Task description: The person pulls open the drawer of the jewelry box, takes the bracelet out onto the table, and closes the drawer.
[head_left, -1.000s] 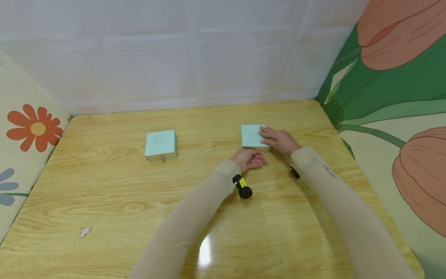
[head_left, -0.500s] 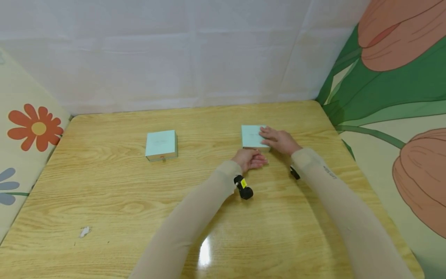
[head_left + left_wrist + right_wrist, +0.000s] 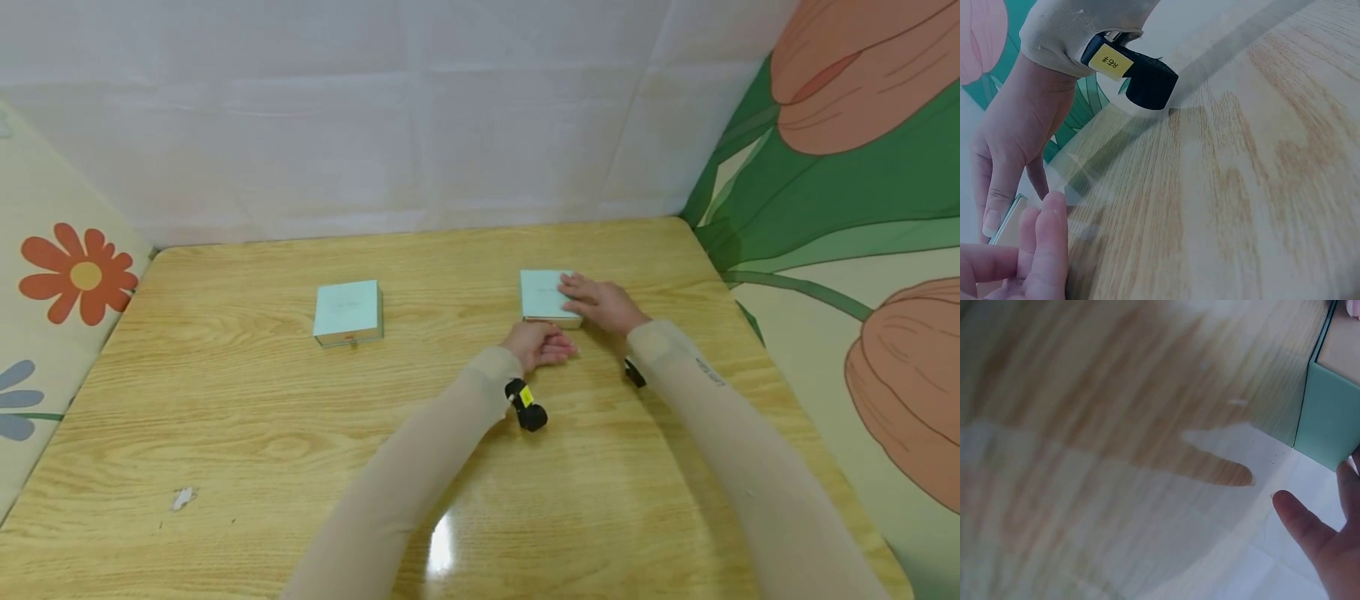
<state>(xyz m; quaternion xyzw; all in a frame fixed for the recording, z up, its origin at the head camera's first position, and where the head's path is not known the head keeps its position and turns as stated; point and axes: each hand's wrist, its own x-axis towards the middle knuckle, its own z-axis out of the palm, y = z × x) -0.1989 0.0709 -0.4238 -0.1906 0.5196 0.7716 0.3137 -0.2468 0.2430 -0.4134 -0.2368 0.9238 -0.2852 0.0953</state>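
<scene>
Two pale turquoise boxes lie on the wooden table, and both hands are at the right box (image 3: 540,293). My right hand (image 3: 603,304) rests on this box's lid from the right, fingers stretched out and spread. In the right wrist view a finger touches the box's green side (image 3: 1332,415). Just in front of the box is my left hand (image 3: 536,343), its thumb side against the front edge and its other fingers extended to the right. Whether it pinches anything there is hidden. The left box (image 3: 347,308) stands apart, with a small tab at its front.
The wooden table (image 3: 262,433) carries a small white scuffed patch (image 3: 182,499) at the front left. A white cloth (image 3: 420,117) hangs behind it. Flower-patterned panels (image 3: 817,217) flank both sides. Each wrist wears a black camera (image 3: 527,406).
Both hands stay almost in place at the right box. A pale strip below its lid's front edge shows a little more plainly. The left box has not moved.
</scene>
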